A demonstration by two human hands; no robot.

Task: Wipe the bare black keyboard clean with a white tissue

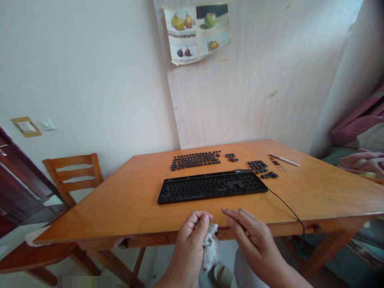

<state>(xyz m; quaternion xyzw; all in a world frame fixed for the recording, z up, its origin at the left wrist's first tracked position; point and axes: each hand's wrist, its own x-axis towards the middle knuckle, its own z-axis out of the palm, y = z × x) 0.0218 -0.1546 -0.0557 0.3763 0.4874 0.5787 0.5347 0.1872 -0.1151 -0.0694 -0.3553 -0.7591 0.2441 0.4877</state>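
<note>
My left hand (193, 240) is closed at the table's front edge, thumb pressed against the curled fingers. A crumpled, greyish-white piece of cloth (211, 250) hangs from it. To its right, my right hand (253, 236) has its fingers stretched out towards the left hand, a small gap between them, and nothing shows in it. Just beyond both hands lies a black keyboard (207, 188) with its keycaps off. Behind it, loose black keycaps (195, 161) sit in rows, and a smaller group of keycaps (257, 165) lies by its right end.
The keyboard's cable (288, 206) runs over the right front edge of the wooden table (126, 200). A white pen-like stick (285, 160) and a small dark tool (275, 162) lie at the back right. A wooden chair (75, 176) stands left. Fruit pictures (196, 34) hang on the wall.
</note>
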